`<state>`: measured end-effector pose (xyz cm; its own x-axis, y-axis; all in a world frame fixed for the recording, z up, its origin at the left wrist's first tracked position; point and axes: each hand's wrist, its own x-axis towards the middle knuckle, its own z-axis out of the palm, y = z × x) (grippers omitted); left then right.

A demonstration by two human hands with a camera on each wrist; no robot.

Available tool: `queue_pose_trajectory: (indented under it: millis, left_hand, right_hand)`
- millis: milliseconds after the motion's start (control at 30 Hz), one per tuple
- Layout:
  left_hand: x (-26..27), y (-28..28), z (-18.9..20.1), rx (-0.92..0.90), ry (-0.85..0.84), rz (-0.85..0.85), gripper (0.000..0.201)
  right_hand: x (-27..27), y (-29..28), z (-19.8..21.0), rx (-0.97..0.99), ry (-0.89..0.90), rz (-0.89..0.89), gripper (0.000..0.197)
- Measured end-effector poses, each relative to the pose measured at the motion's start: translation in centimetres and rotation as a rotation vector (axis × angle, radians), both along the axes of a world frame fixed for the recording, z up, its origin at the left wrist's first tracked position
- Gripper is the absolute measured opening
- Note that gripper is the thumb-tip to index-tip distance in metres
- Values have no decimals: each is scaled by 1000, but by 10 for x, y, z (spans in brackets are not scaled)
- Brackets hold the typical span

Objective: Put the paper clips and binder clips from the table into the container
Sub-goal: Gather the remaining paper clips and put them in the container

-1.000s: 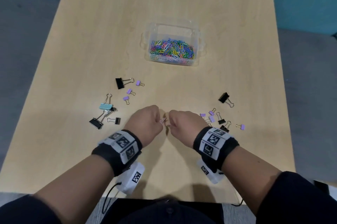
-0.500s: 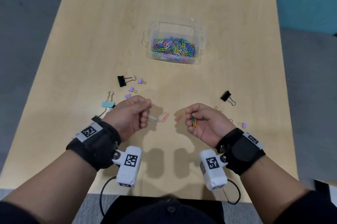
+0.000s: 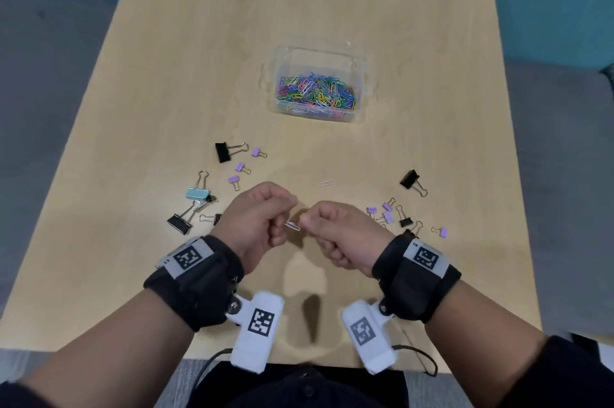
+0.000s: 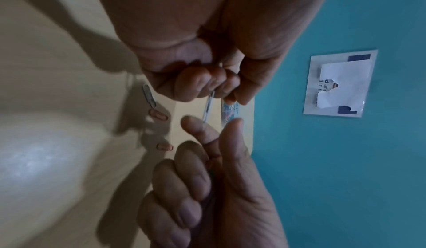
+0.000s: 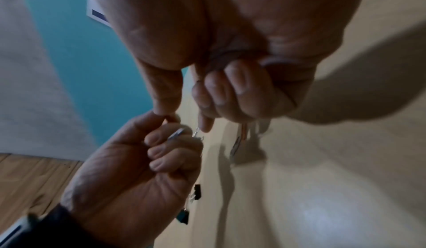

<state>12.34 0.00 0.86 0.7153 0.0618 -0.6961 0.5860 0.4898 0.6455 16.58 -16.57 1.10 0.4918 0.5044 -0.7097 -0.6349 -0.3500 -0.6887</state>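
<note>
Bare table [image 3: 299, 155] is left between hands and container [image 3: 360, 88]; only one paper clip [image 3: 327, 183] is found there, binder clips [image 3: 222, 152] being scattered either side.

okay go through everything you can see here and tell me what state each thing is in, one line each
container: open, no lid, paper clips inside.
left hand: fingers curled, pinching a silver paper clip.
right hand: fingers curled, fingertips at the same clip.
loose paper clip: flat on the table.
light blue binder clip: on the table.
black binder clip: on the table, right side.
</note>
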Motion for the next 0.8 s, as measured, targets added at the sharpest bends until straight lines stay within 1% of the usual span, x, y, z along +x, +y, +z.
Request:
queue_pose_trajectory:
  millis: [100, 200, 233, 267, 300, 333, 367, 400, 433, 467, 500, 567, 600, 667, 733, 800]
  left_hand:
    - [5, -5, 2, -2, -3, -22, 17]
    - [4, -5, 0, 28, -14, 47, 13]
    - [3, -4, -1, 93, -15, 64, 14]
    - [2, -3, -4, 225, -22, 37, 16]
    - [1, 0, -8, 428, -36, -60, 15]
    - [-1, 2, -11, 670, -52, -233, 10]
    - [-2, 2, -13, 889, -68, -445, 8]
    - [-5, 1, -16, 1052, -83, -636, 12]
    - [-6, 0, -21, 1138, -109, -752, 14]
    - [-7, -2, -25, 1176, -132, -801, 13]
    - [-6, -4, -28, 1199, -145, -815, 12]
    - [-2, -6, -33, 1238, -153, -822, 11]
    - [0, -8, -35, 1248, -155, -835, 15]
    - [4, -9, -37, 1261, -156, -861, 25]
    - [7, -10, -38, 1303, -168, -915, 25]
    - [6, -13, -37, 1408, -202, -999, 23]
  right_hand:
    - [-5, 9, 1, 30, 5, -33, 24]
    - [-4, 12, 2, 32, 51, -136, 26]
    - [-3, 10, 3, 55, 94, -199, 26]
    - [-1, 6, 3, 96, 155, -277, 26]
    - [2, 2, 4, 150, 218, -361, 25]
    - [5, -3, 5, 202, 264, -438, 24]
    - [8, -8, 5, 248, 290, -498, 24]
    - [11, -12, 5, 280, 299, -534, 23]
    - [15, -15, 6, 294, 295, -551, 19]
    - [19, -16, 5, 301, 289, -563, 14]
    - [23, -18, 4, 307, 286, -572, 16]
    - [32, -21, 1, 292, 289, -589, 33]
    - [36, -22, -1, 280, 293, -601, 35]
    - [43, -23, -3, 265, 317, -639, 30]
    - [50, -22, -5, 253, 348, -657, 18]
    - [56, -19, -4, 198, 334, -620, 10]
